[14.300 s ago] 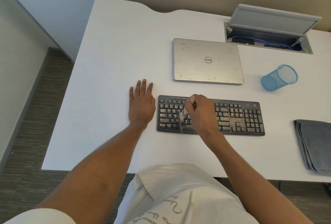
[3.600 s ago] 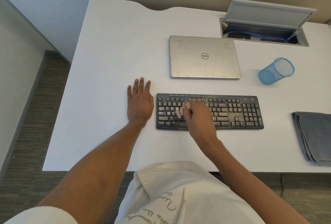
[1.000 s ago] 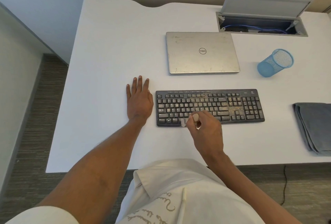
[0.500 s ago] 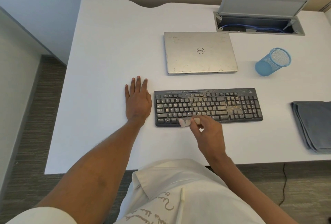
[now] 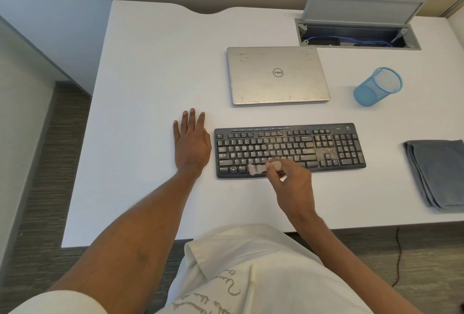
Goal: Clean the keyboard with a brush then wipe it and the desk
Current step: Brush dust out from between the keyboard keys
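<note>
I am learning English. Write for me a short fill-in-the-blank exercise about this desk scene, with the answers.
The right hand holds a ____ against the keyboard.
The left hand lies flat on the ____.
The laptop behind the keyboard is ____.
The folded cloth is ____ in colour.
Missing words: brush, desk, closed, grey.
</note>
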{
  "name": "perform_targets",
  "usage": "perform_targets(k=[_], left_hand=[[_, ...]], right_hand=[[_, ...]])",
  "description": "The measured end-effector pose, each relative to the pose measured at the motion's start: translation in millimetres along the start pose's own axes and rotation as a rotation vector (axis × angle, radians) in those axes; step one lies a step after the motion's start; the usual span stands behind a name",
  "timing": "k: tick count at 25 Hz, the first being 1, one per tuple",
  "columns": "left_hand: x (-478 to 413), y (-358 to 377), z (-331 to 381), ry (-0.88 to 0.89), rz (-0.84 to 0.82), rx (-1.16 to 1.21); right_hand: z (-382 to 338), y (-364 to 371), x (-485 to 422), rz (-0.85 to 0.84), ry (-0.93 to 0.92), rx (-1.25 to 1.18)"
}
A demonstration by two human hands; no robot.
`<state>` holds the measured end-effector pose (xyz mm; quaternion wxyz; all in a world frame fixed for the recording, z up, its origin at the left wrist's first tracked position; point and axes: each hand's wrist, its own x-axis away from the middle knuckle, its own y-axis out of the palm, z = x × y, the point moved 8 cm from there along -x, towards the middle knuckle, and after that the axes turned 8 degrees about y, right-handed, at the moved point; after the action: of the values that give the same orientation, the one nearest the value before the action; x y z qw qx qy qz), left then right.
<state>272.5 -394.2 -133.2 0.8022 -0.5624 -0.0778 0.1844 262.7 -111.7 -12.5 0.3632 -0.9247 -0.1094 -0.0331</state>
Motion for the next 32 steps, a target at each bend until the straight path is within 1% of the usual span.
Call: perform_targets(k=[2,6,9,11,15,18,21,24,26,28,30,32], left_hand=[[0,0,-1,-0.006,-0.003,-0.005],[0,1,-1,-0.008,-0.002,-0.007],[0,1,0,-0.005,-0.001,-0.005],[0,0,-1,-0.005,0.002,-0.003],[0,0,0,-0.002,0.005,0.004],[0,1,-1,-0.002,0.007,0.003],[0,1,-2,-0.010,0.001,-0.002],[0,2,-2,-0.012,-0.002,-0.007],[-1,2,-1,-0.012,-0.001,-0.008],[-1,2,-2,-0.010,0.002,-0.010],[-1,1,-2,-0.007,0.001,-0.007],[0,1,-1,-0.005,0.002,-0.007]], right_hand=[[15,-15,-4,0.035,0.076,-0.007],[32,-52,-13,0.148,0.165,0.024],[28,-71,-13,0.218,0.161,0.010],[17,-64,-10,0.185,0.127,-0.026],[5,-19,-3,-0.031,0.098,-0.090],[9,-5,1,-0.124,0.086,-0.109],[23,-19,0,-0.089,0.086,-0.071],[41,-44,-3,0.023,0.121,0.022],[35,-57,-1,0.121,0.058,0.128],[14,-52,7,0.154,-0.047,0.138],[-7,-27,15,0.074,-0.116,0.066],[-21,5,19,-0.032,-0.173,0.056]])
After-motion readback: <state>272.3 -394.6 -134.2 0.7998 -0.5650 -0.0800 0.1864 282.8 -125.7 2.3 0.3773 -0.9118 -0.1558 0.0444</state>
